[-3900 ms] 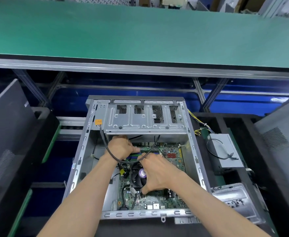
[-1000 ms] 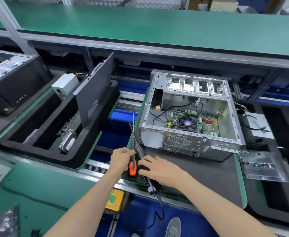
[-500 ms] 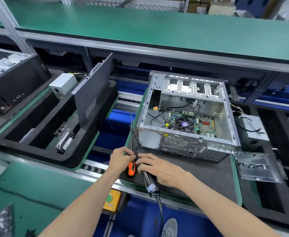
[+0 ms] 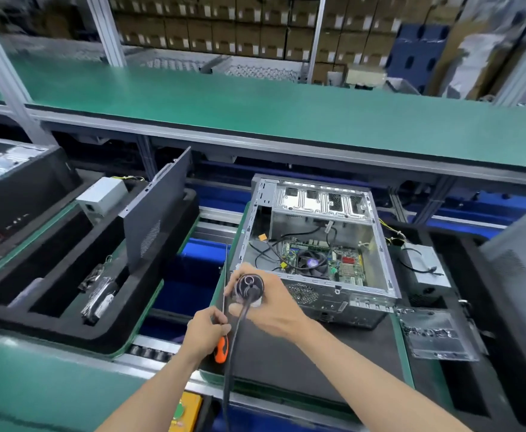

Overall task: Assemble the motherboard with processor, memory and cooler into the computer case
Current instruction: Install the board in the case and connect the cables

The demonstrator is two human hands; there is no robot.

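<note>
A: Head view, what are the hands doing?

B: The right hand [image 4: 268, 302] is gripping a powered screwdriver [image 4: 250, 288], fingers curled round its body, cable end facing the camera w/ a black cord [image 4: 233, 347] trailing down toward the viewer. The left hand [image 4: 207, 330] is sitting just below-left of that grip, pinching the thin shaft of a manual screwdriver [image 4: 223, 310]; its orange handle [image 4: 222, 349] is poking out under the palm, the shaft is pointing up.

A: And the case?

B: The computer case [image 4: 314, 247] is lying open just beyond and right of the right hand's grip, on a black mat [image 4: 317, 353]. Inside, the motherboard [image 4: 349, 266] is sitting on the case floor w/ the cooler fan [image 4: 311, 261] on it and black cables looping over. Right of the case, a power supply [image 4: 423, 269] and a clear parts tray [image 4: 436, 335]. Far left of the grip, a grey side panel [image 4: 155, 210] is leaning in a black foam tray [image 4: 53, 325].
</note>
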